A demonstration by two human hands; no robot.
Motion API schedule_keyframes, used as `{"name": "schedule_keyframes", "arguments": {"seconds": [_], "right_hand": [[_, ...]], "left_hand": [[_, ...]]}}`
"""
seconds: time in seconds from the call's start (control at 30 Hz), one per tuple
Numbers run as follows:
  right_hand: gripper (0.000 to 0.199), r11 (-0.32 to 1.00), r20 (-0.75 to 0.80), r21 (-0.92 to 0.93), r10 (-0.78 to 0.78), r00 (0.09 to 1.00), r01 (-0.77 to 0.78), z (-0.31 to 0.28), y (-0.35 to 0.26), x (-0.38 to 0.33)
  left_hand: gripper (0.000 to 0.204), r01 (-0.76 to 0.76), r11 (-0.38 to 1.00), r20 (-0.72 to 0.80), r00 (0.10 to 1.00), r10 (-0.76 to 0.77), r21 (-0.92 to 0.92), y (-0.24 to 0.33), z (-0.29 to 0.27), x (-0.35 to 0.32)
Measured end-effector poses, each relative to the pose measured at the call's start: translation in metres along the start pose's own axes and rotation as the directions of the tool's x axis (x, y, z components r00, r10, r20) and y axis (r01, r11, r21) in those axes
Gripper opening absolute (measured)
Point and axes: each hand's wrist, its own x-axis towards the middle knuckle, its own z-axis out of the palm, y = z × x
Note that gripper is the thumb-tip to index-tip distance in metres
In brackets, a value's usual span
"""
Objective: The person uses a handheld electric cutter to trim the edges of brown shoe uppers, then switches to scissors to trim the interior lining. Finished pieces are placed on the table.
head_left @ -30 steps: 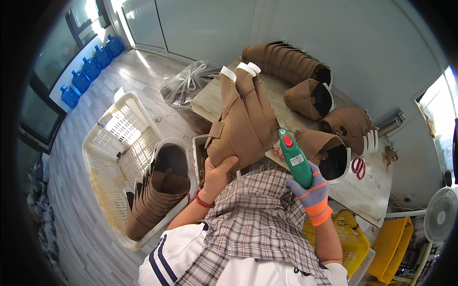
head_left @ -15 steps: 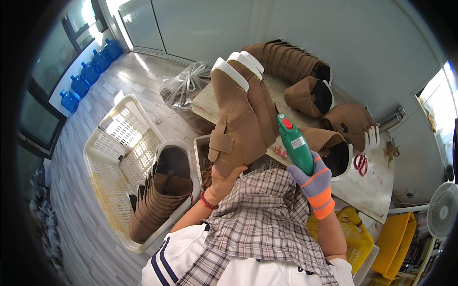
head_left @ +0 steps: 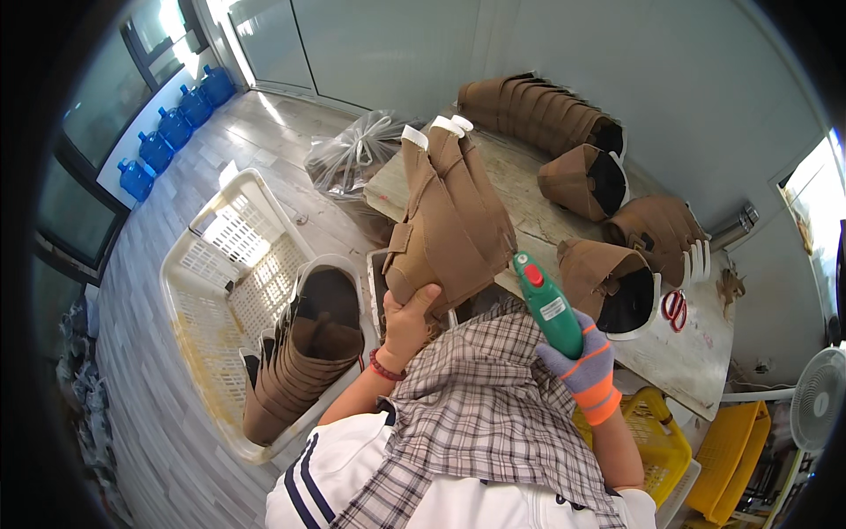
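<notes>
My left hand grips the lower end of a brown folded fabric piece with white tabs at its top, holding it up over the table edge. My right hand, in a purple and orange glove, holds a green handheld tool with a red button, its tip touching the right edge of the brown piece. A plaid cloth lies over my lap below both hands.
Rows of brown fabric pots lie on the worn wooden table, with red scissors. A white basket on the left floor holds stacked brown pieces. A clear plastic bag, yellow crates, blue water bottles and a fan are around.
The brown piece has been turned and shifted slightly in my left hand. The green tool stays against its right edge.
</notes>
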Motion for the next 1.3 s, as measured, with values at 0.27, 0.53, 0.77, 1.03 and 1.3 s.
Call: {"name": "schedule_keyframes", "arguments": {"seconds": [0.27, 0.53, 0.77, 1.03, 1.3], "right_hand": [[0.063, 1.0, 0.019, 0.015, 0.006, 1.0, -0.007, 0.001, 0.003, 0.002], [0.064, 1.0, -0.005, 0.001, -0.005, 1.0, 0.005, 0.0, 0.006, 0.004], [0.059, 0.997, -0.056, 0.063, 0.037, 0.998, -0.034, -0.006, 0.01, 0.003], [0.06, 0.991, -0.225, 0.027, 0.132, 0.965, -0.13, -0.022, 0.026, -0.004], [0.058, 0.988, -0.213, 0.03, 0.154, 0.965, -0.151, -0.021, 0.031, 0.004]], "left_hand": [[0.051, -0.004, 1.0, 0.035, 0.999, 0.004, -0.011, 0.005, 0.003, -0.003], [0.048, -0.131, 0.932, 0.125, 0.988, 0.094, 0.337, 0.006, 0.001, -0.007], [0.027, -0.341, 0.643, 0.297, 0.938, 0.181, 0.686, 0.029, 0.025, 0.008], [0.034, -0.231, 0.321, 0.226, 0.973, 0.054, 0.919, -0.007, 0.052, 0.096], [0.039, -0.001, 0.968, 0.173, 0.984, -0.044, 0.251, 0.003, 0.05, 0.077]]}}
